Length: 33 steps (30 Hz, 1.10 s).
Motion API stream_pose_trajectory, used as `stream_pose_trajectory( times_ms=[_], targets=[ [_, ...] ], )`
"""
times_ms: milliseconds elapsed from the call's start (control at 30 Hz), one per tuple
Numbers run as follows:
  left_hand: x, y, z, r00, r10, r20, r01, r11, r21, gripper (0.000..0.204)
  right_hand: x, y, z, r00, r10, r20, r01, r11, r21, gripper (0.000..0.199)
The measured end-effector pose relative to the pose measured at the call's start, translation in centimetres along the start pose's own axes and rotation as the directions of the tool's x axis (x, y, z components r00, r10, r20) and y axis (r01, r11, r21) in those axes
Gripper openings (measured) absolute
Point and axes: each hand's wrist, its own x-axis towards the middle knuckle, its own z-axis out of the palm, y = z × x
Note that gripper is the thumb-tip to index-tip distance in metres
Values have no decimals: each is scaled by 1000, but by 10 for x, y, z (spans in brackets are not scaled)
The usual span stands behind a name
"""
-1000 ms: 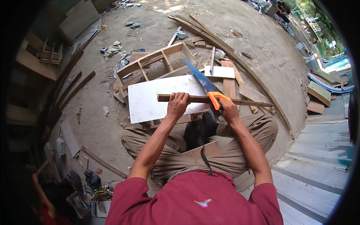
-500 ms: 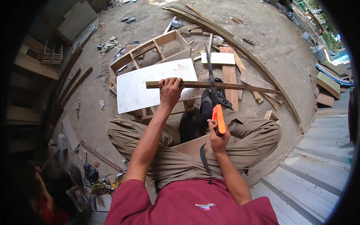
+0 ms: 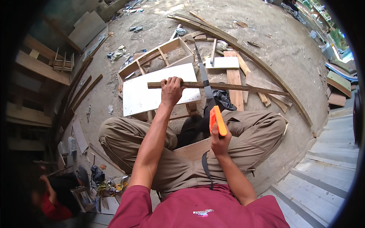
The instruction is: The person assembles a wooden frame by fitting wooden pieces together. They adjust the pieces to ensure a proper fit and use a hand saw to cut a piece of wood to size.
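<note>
A long, thin wooden strip (image 3: 243, 87) lies crosswise in front of me, its left part over a white board (image 3: 159, 95) on a wooden frame (image 3: 163, 53). My left hand (image 3: 172, 91) is closed over the strip near its left end. In my right hand (image 3: 220, 142) is the orange handle of a handsaw (image 3: 205, 81), gripped from the near side. The saw's blade points away from me and crosses the strip right of my left hand. Whether its teeth have cut into the wood I cannot tell.
Loose planks (image 3: 232, 81) and a small white board (image 3: 224, 62) lie beyond the strip. A long curved-looking beam (image 3: 266, 68) runs along the right. Corrugated sheets (image 3: 319, 174) lie at the lower right. Another person (image 3: 57, 195) is at the lower left, beside scraps.
The saw has shifted, its blade now leaning further left at the far end. My right hand has moved slightly nearer to me; my left keeps its hold on the strip.
</note>
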Motion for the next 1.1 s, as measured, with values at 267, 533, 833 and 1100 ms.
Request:
stream_pose_trajectory(
  times_ms=[267,533,833,1100],
  targets=[
    [12,-8,2,951,-19,308,-7,997,81,30,7,9,-5,998,58,10,-59,996,65,27],
    [22,3,-9,990,110,94,-112,994,14,29,32,-13,-12,983,-173,55,179,975,-135,19],
    [9,0,7,979,17,203,4,995,-104,26,30,-8,20,999,-36,35,38,999,-38,21],
    [13,6,6,968,-53,246,97,981,-169,33,13,-14,63,999,23,-23,-24,1000,-18,25]
  ],
)
